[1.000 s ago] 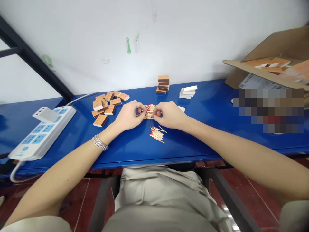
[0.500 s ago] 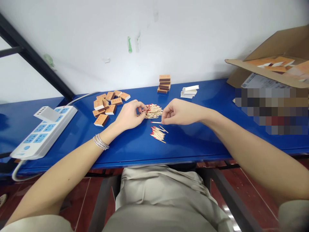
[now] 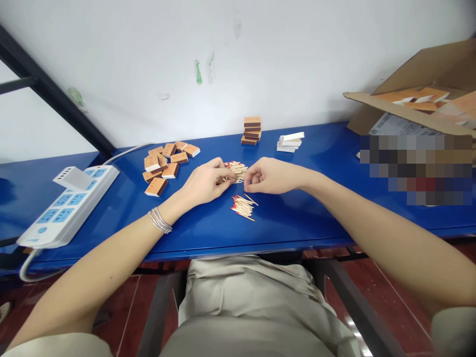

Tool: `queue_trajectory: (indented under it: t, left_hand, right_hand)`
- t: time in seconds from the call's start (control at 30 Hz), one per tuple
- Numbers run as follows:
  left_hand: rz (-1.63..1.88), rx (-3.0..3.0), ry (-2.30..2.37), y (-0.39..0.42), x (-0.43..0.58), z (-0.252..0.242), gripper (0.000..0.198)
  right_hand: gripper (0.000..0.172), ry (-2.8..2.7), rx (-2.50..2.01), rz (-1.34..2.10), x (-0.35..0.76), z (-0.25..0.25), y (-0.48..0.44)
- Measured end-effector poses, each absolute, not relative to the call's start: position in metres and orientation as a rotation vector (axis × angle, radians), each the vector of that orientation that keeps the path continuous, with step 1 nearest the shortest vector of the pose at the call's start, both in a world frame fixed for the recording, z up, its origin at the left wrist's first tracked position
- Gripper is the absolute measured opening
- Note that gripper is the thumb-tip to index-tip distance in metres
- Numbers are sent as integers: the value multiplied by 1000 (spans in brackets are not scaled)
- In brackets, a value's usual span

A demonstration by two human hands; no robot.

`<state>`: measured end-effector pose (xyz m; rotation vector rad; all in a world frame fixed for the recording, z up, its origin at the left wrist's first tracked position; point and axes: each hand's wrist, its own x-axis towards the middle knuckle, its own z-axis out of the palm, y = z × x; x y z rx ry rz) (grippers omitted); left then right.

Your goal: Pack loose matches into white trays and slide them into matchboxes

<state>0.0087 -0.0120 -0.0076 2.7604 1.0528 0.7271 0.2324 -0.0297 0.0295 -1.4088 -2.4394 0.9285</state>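
A heap of red-tipped wooden matches [image 3: 239, 171] lies on the blue table between my hands. My left hand [image 3: 206, 182], with a silver bracelet at the wrist, rests at the heap's left side. Its thumb and forefinger are closed around some match sticks, partly hidden by the fingers. My right hand [image 3: 270, 176] is at the heap's right edge, fingers curled and thumb pressed to the forefinger; whether a match is in that pinch cannot be made out. Nearer me lies a smaller bunch of matches [image 3: 243, 207], red heads mostly to the left.
Several orange matchboxes [image 3: 156, 187] lie loosely at left. A matchbox stack [image 3: 252, 131] and white inner trays [image 3: 290, 142] stand by the wall. A power strip [image 3: 69, 208] lies far left. An open cardboard box [image 3: 394, 116] of matchboxes sits at right.
My left hand has shifted right and slightly down over the heap. The single match seen at my right fingertips is no longer visible there; that hand has moved slightly left.
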Motion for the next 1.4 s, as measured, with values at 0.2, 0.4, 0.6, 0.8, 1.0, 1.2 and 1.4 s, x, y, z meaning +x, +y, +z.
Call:
queue_trajectory:
  t: [0.2, 0.4, 0.6, 0.8, 1.0, 1.2, 1.4]
  left_hand:
    - [946, 2751, 992, -16, 10, -3, 17]
    - [1195, 2304, 982, -20, 13, 5, 17]
    - [1087, 1963, 963, -20, 16, 5, 23]
    - [1042, 2051, 945, -26, 16, 6, 23]
    - [974, 2429, 704, -39, 21, 6, 14]
    - [830, 2573, 599, -42, 25, 1, 21]
    - [974, 2597, 1127, -15, 9, 6, 19]
  right_hand:
    - [18, -2339, -1365, 768, 230, 25, -27]
    - [18, -2231, -1271, 847, 230, 21, -25]
    - [22, -2183, -1199, 935, 231, 17, -23]
    - [26, -2194, -1190, 987, 233, 19, -23]
    - [25, -2234, -1226, 849, 235, 23, -22]
    - [27, -2247, -1257, 768, 236, 21, -20]
    - [19, -2278, -1287, 564, 229, 10, -17]
